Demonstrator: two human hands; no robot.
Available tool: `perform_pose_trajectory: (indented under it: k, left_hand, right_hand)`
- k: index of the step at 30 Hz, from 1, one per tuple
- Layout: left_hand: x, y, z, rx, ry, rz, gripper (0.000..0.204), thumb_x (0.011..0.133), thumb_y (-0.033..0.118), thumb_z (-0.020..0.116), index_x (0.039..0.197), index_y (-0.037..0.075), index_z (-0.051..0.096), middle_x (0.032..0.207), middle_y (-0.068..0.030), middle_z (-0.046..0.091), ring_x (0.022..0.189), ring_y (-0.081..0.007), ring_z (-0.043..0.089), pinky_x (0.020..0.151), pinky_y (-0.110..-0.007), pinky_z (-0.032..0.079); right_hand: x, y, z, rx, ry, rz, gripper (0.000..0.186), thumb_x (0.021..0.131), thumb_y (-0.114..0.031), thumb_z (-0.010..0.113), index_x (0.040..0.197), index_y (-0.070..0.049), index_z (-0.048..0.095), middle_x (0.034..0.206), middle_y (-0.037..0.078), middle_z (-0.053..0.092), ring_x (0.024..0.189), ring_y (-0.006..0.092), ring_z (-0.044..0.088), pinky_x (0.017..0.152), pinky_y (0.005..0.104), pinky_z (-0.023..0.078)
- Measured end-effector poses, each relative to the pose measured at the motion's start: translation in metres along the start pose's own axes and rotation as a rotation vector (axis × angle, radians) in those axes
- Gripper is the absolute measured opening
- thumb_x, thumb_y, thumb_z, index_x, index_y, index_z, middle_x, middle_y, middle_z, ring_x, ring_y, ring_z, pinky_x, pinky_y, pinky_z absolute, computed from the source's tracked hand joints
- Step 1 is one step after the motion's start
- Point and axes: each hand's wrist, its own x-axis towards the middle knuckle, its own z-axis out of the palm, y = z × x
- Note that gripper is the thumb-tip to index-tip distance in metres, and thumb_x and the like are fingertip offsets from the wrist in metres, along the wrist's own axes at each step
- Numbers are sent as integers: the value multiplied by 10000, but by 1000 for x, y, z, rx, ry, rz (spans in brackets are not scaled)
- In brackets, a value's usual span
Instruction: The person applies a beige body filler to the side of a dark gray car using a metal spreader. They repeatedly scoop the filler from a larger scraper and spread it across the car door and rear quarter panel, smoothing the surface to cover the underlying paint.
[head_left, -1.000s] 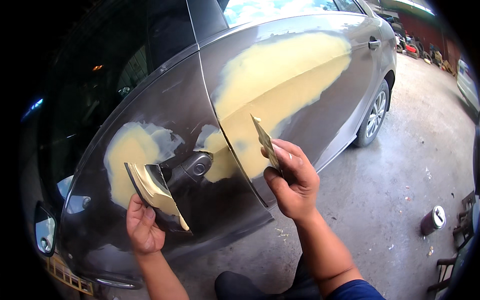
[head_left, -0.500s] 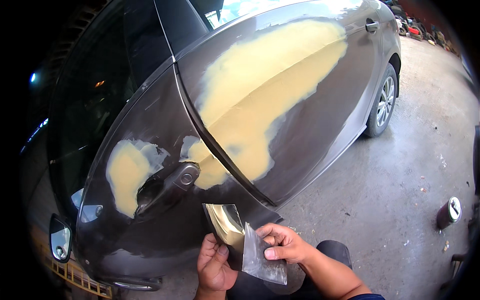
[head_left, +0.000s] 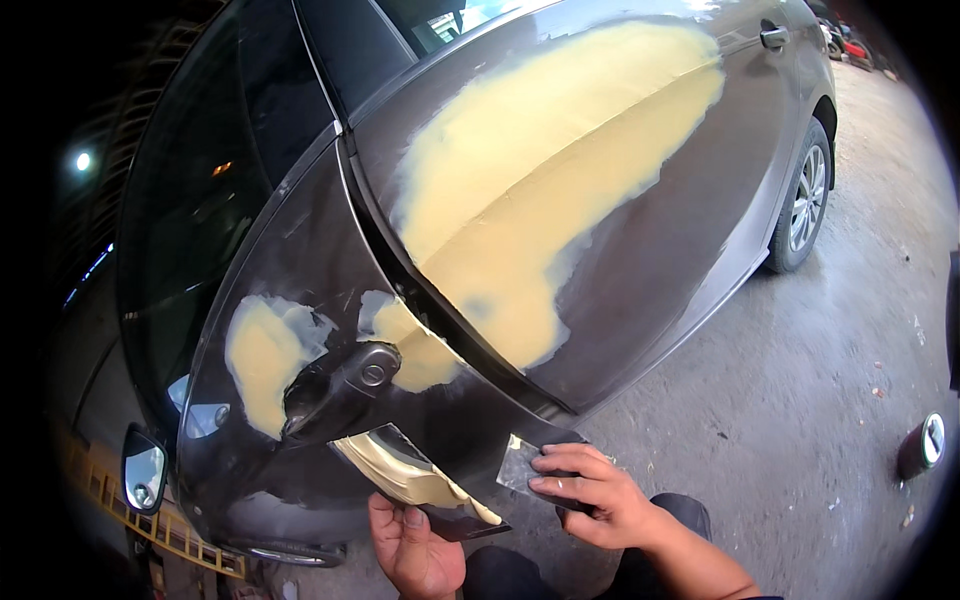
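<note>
My left hand (head_left: 418, 555) grips a dark flat putty board (head_left: 486, 528) by its lower edge. A thick layer of cream-coloured body filler (head_left: 400, 478) lies along the board. To the right, my right hand (head_left: 608, 502) pinches a grey flat putty spreader (head_left: 517, 468), held apart from the board. Both tools are in front of the dark front door. A large filler patch (head_left: 550, 160) spreads over the rear door (head_left: 660, 270). Smaller patches sit beside the front door handle (head_left: 372, 372), one left of its recess (head_left: 262, 365) and one right of it (head_left: 428, 362).
The side mirror (head_left: 145, 470) sticks out at lower left, near a yellow metal frame (head_left: 150, 535). A dark can (head_left: 920, 447) stands on the concrete floor (head_left: 720, 420) at the right. The rear wheel (head_left: 805, 198) is farther back. My knees show below my hands.
My hands have moved apart; the spreader has come away from the board to the right. The board has turned, bringing its filler more into view. The view has shifted slightly.
</note>
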Motion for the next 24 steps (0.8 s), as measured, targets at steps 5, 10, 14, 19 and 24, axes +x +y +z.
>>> perform_pose_trajectory:
  k: [5,10,14,19,24]
  left_hand:
    - [-8,5,-26,11,20,18,365,922,37,502,1283,-3,462,1219,-116,586,1109,-209,575,1007,-354,443]
    - [-15,8,-29,25,85,45,372,912,48,514,1279,-6,479,1210,-118,594,1096,-211,583,995,-353,452]
    - [-19,15,-36,6,102,7,373,911,60,521,1276,-9,483,1207,-121,598,1094,-211,585,994,-354,453]
    - [-25,16,-47,-5,105,13,355,916,61,517,1263,-6,486,1198,-121,598,1089,-209,582,997,-356,448]
    - [-28,15,-54,-15,133,27,325,922,60,508,1241,-1,493,1196,-116,596,1093,-205,575,996,-353,440]
  right_hand:
    - [50,16,-18,88,144,-52,524,692,85,600,1199,-42,636,1262,172,600,1184,346,575,995,406,461]
    - [91,21,-16,52,74,-78,501,720,66,611,1208,-50,631,1260,179,596,1174,324,584,970,374,471]
    - [112,19,-4,79,84,-129,482,734,51,619,1207,-47,628,1254,175,597,1157,317,593,955,362,473]
    - [145,0,-3,-2,120,-213,440,762,11,660,1198,-37,628,1253,175,596,1131,310,603,944,354,475]
    - [133,-4,-6,-21,287,-168,389,826,-122,733,1186,-13,632,1233,195,602,1115,316,610,944,366,477]
